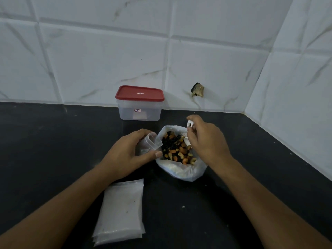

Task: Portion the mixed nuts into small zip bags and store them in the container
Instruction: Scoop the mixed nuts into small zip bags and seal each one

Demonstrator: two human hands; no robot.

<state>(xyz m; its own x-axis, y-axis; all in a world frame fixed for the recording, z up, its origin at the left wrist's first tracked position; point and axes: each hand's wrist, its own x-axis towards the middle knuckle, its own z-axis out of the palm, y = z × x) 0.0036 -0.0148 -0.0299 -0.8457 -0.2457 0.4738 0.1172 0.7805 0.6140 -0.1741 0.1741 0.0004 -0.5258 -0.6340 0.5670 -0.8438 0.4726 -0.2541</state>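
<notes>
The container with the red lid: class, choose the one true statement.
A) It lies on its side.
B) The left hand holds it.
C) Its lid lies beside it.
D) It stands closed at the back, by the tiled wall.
D: the container stands upright with its red lid on, by the tiled wall, behind the bag of mixed nuts.

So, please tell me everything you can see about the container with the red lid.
The container is a rectangular box of translucent plastic with rounded corners. Its red lid is on and carries a small white label; a small sticker sits on the front wall. It stands upright on the black countertop, close to the tiled wall. Nothing else touches it.
</notes>
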